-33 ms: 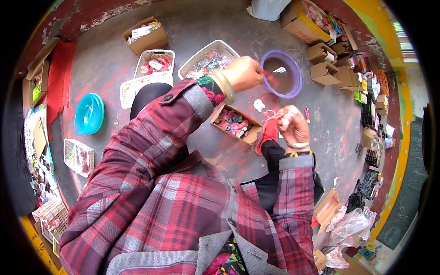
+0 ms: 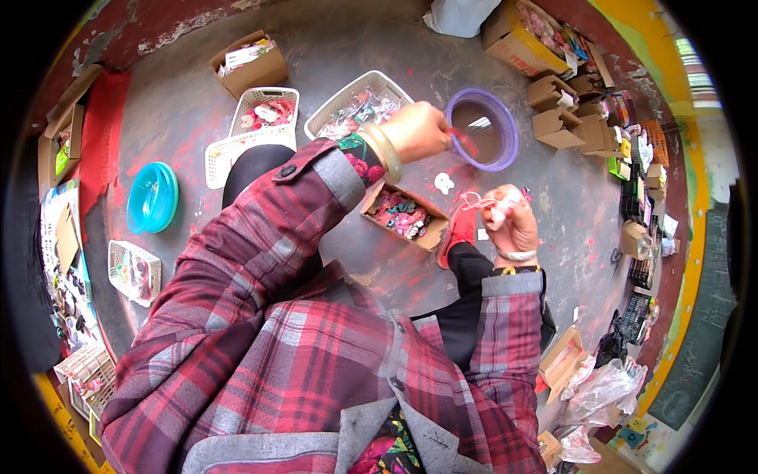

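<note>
My left hand (image 2: 417,130), with a pale bangle at its wrist, has its fingers pinched on a thin red strip (image 2: 466,144). The strip is blurred and lies across the view of the purple tub's left rim. My right hand (image 2: 513,220) is closed on a pink and white bundle (image 2: 499,210), and thin pink loops (image 2: 470,202) stick out from it to the left. What exactly the bundle is, I cannot make out. Between and below the hands stands an open cardboard box (image 2: 430,235) filled with small colourful pieces. A small white cut-out shape (image 2: 444,183) lies on the floor.
The purple tub (image 2: 512,134) stands beyond my hands. White baskets (image 2: 320,118) with small packets and red pieces sit to its left. Teal basins (image 2: 151,197) are at far left. Cardboard boxes (image 2: 557,126), crates and plastic bags (image 2: 600,395) line the right wall. My red shoe (image 2: 456,237) is beside the box.
My right hand has shifted slightly right and nearer to me with the pink and white bundle. My left hand has moved a little right, still pinching the red strip.
</note>
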Available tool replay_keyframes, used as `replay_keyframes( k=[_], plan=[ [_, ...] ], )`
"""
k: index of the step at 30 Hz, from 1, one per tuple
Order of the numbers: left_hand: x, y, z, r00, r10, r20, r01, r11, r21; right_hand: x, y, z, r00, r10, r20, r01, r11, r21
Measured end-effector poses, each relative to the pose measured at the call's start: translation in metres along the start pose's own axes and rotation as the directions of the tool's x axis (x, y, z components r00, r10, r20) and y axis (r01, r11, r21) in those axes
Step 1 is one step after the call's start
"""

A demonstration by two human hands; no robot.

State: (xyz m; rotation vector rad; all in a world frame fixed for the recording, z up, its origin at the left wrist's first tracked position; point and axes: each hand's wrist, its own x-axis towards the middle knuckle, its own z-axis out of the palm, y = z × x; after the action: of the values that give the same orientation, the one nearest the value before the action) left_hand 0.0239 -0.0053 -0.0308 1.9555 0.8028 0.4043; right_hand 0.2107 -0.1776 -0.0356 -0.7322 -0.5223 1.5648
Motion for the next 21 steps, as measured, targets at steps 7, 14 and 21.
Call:
replay_keyframes(
  k=[7,14,21],
  plan=[
    [-0.008,0.010,0.007,0.977,-0.076,0.200,0.093,0.993,-0.079,0.002,-0.025,0.016,0.989,-0.143,-0.025,0.133,0.962,-0.237],
    [-0.008,0.019,0.013,0.954,-0.035,0.298,0.027,0.999,0.030,0.008,-0.025,0.034,0.962,-0.179,-0.205,0.042,0.842,-0.538],
    [-0.010,0.023,0.017,0.942,0.026,0.336,-0.039,0.999,0.031,0.010,-0.020,0.033,0.920,-0.237,-0.311,-0.005,0.788,-0.615]
  ],
)
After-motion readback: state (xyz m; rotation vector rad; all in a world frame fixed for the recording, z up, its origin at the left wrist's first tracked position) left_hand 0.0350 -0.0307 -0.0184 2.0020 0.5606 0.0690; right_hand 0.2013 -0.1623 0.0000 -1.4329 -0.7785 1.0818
